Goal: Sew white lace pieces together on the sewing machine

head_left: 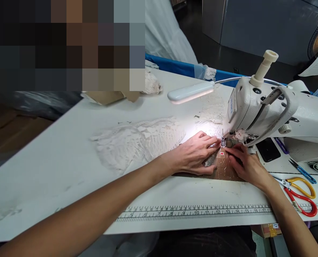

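Note:
My left hand (198,152) lies flat beside the sewing machine's presser foot (223,142), fingers stretched toward it and thumb apart. From the other side, my right hand (248,166) reaches in with its index finger and thumb apart, close to the foot. Both rest over a brown, worn machine plate (224,169) with a small red-marked sticker. Whatever lies under the fingertips is too small or covered to make out. White lace fabric (140,141) spreads on the table left of my left hand. More lace (211,109) lies behind the needle area.
The white sewing machine (247,103) stands at right, a lit lamp (191,92) beside its head. Scissors (299,194), blue thread snips (303,171) and a black phone (268,149) lie right of my right hand. A printed ruler (196,213) runs along the table's front edge.

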### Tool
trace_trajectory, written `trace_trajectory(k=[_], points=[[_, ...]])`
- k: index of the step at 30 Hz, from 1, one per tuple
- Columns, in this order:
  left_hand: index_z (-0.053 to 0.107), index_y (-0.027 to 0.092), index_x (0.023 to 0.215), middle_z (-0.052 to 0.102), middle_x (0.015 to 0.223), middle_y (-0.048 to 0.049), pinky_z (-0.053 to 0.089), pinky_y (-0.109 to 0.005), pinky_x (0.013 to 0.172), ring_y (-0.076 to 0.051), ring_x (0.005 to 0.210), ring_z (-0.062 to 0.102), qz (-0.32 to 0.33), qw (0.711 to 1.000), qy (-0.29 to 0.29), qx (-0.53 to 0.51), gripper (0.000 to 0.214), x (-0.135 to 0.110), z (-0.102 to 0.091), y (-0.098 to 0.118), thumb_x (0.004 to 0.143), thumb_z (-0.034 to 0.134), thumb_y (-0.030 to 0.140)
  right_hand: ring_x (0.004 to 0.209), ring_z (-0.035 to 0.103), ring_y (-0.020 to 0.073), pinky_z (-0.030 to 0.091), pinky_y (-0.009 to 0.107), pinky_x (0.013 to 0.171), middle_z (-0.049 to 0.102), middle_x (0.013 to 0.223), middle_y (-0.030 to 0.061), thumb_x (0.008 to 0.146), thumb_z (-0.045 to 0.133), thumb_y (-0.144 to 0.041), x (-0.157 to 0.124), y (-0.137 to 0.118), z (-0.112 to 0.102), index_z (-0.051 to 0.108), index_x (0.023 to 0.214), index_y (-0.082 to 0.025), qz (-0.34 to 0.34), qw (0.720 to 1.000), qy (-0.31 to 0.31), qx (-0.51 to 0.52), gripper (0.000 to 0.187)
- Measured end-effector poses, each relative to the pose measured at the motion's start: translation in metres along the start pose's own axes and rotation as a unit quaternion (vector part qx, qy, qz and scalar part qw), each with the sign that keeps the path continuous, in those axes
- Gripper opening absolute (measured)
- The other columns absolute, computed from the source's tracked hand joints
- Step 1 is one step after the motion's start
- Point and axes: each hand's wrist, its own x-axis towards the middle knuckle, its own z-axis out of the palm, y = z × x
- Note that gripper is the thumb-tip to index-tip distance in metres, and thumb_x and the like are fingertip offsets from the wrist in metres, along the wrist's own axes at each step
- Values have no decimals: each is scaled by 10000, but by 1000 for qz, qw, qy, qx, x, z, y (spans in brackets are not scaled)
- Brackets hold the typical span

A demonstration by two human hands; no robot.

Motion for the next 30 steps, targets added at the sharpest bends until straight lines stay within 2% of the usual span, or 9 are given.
trace_trajectory(k=[4, 7, 10, 12, 16, 21, 23, 26, 30], points=[[590, 100, 1189, 628, 1124, -142, 437, -414, 862, -256, 893, 595, -5, 1000, 2, -4, 527, 1, 1, -2, 894, 444, 512, 979, 660, 210, 553, 356, 873, 683, 1040, 93, 999, 419, -362, 4, 6, -13, 693, 1083, -185, 4, 992, 16, 125, 336], [580, 111, 1210, 629, 1121, -135, 430, -410, 878, -253, 886, 587, -13, 1000, 0, -3, 542, 1, 1, -4, 887, 464, 531, 851, 675, 200, 557, 336, 800, 711, 907, 72, 1008, 360, -373, 12, 11, -14, 708, 910, -185, 40, 983, 27, 178, 408], [569, 92, 1229, 630, 1110, -139, 422, -402, 891, -250, 885, 587, -15, 1000, -5, -1, 572, 0, 1, -4, 888, 478, 543, 751, 661, 199, 555, 331, 735, 692, 822, 73, 1008, 342, -409, 15, 13, -9, 696, 807, -179, 71, 979, 63, 178, 468], [564, 81, 1237, 626, 1123, -148, 414, -404, 911, -259, 914, 589, -14, 1000, -6, -3, 582, 0, 3, -5, 889, 488, 541, 829, 667, 215, 560, 341, 753, 685, 905, 93, 1005, 354, -441, 13, 12, -6, 698, 887, -177, 64, 981, 65, 170, 449], [527, 89, 1284, 614, 1141, -153, 398, -438, 945, -304, 1010, 578, -26, 999, 8, -20, 582, -1, 9, -5, 901, 466, 523, 1135, 605, 275, 554, 422, 905, 586, 1235, 164, 982, 437, -484, -7, 3, -7, 625, 1193, -167, 42, 992, 72, 99, 425], [510, 103, 1263, 586, 1166, -178, 362, -482, 1007, -329, 1129, 540, -54, 997, 42, -45, 455, -1, 15, -6, 976, 399, 438, 1193, 559, 274, 538, 456, 962, 523, 1291, 168, 999, 448, -351, -47, -13, -6, 479, 1378, -196, 8, 993, 116, 14, 411], [518, 112, 1229, 582, 1163, -182, 336, -518, 1037, -331, 1136, 533, -76, 995, 54, -41, 409, -1, 15, -5, 996, 390, 424, 1164, 564, 267, 546, 445, 932, 546, 1262, 159, 999, 448, -319, -60, -17, 2, 471, 1382, -198, -12, 991, 130, 0, 403], [545, 117, 1168, 587, 1129, -178, 315, -565, 1050, -335, 1133, 526, -116, 991, 57, -31, 382, 0, 16, -4, 1016, 365, 418, 1060, 570, 278, 537, 455, 839, 588, 1184, 169, 994, 436, -286, -69, -17, 18, 537, 1298, -143, -32, 984, 163, -57, 351], [602, 132, 1049, 599, 1098, -161, 376, -537, 1015, -328, 1132, 519, -120, 991, 35, -47, 376, 6, 13, -16, 1025, 344, 404, 1042, 545, 281, 498, 445, 817, 593, 1178, 180, 974, 440, -250, -68, -17, 30, 585, 1255, -113, -32, 982, 165, -91, 345]])
